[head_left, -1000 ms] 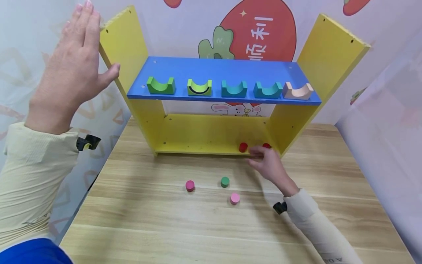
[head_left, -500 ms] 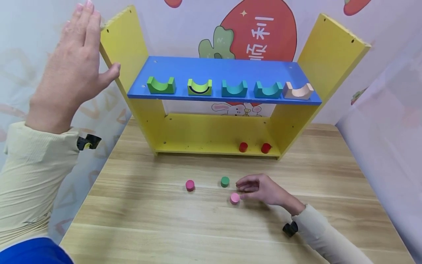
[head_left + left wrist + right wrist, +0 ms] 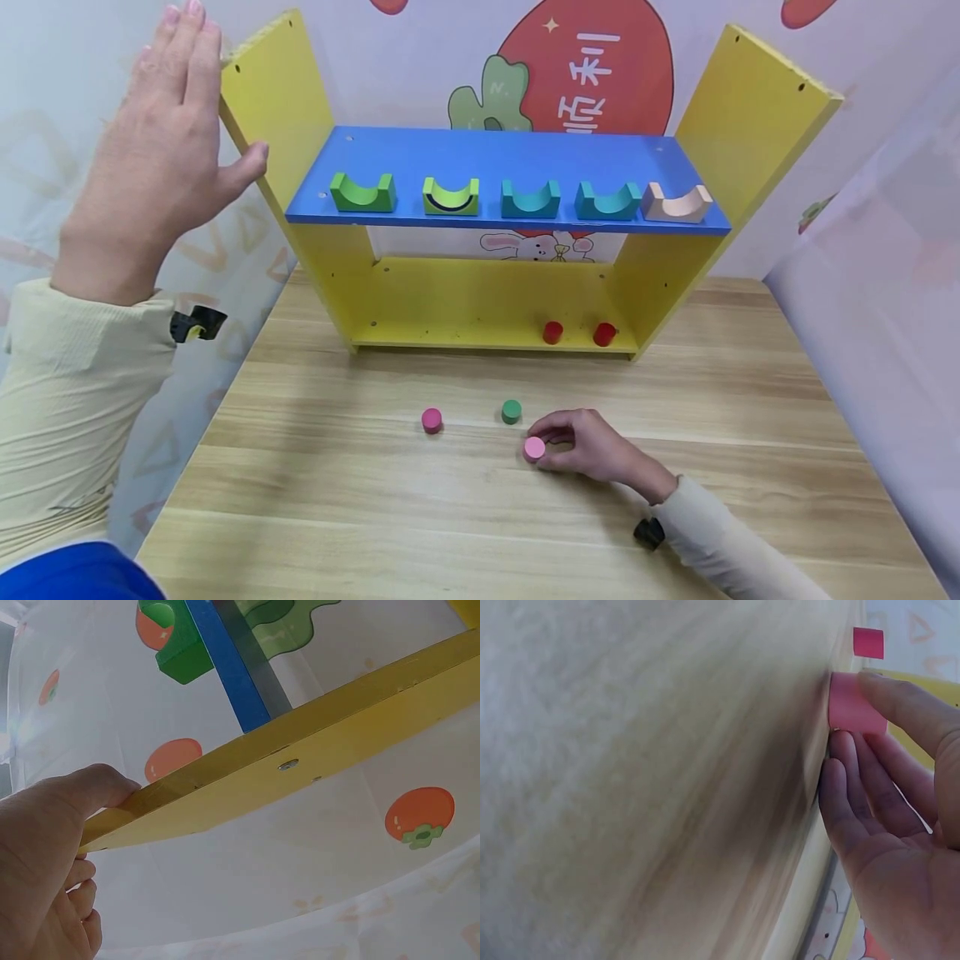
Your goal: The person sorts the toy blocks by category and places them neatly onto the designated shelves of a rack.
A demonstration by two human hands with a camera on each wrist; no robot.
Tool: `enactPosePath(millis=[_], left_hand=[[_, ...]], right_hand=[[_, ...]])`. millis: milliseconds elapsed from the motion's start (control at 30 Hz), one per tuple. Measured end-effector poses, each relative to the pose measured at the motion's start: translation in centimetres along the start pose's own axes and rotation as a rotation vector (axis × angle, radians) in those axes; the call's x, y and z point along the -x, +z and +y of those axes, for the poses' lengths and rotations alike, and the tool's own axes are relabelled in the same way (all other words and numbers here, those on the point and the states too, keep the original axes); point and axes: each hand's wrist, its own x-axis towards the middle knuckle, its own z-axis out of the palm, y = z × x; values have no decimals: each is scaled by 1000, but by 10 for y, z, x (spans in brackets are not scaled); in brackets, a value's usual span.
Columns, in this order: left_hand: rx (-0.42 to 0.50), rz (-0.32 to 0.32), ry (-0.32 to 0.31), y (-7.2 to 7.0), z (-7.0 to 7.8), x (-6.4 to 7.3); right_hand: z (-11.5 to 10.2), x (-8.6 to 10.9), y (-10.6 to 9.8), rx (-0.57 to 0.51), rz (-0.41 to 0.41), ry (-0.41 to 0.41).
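My left hand (image 3: 157, 158) holds the left yellow side panel (image 3: 281, 100) of a shelf unit. In the left wrist view the thumb lies on the panel's edge (image 3: 172, 780) and the other fingers are behind it. Down on the wooden table, my right hand (image 3: 588, 446) has its thumb and fingers around a pink wooden cylinder (image 3: 534, 449), which still stands on the tabletop. The right wrist view shows the pink cylinder (image 3: 851, 705) between thumb and fingertips. Close by stand a green cylinder (image 3: 512, 412) and a magenta cylinder (image 3: 431, 420).
Several arch-cut blocks, green (image 3: 363, 193) to peach (image 3: 677, 204), line the front of the blue shelf (image 3: 487, 154). Two red cylinders (image 3: 552, 332) stand at the right on the yellow bottom board (image 3: 450, 300). A patterned cloth (image 3: 862, 208) hangs behind and beside the table.
My right hand has come from beside the red cylinders toward me and left, and its fingers have closed around the pink cylinder. The left hand stays on the side panel.
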Motion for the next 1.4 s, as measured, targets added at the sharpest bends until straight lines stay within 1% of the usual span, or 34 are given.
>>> enactPosePath(millis=[67,200,367,567,733,867,967,1233,1400], left_hand=[[7,8,6,0,0,0],[22,26,22,1,0,1],[29,34,29,1,0,1],[33,46,40,0,0,0],[32,34,27,0,-1,0],[24,8,13,-1,-1,1],[23,-1,9,-1,-1,0],[29,5,12,0,-1,0],[33,19,21,0,-2,1]], right_hand=[[-1,-1,1,24,8,1],[-6,-1,2,34,15,19],[-14,-5,-5,41,44,17],[-27,-18,-18,41,141,4],[-36,-35,-28,38,221,15],[-45,-50,-33,48,286,38],[-49,-60,-35,64,339,64],[-53,-83,-32,53,425,131],[-51,-93,-28,75,516,127]])
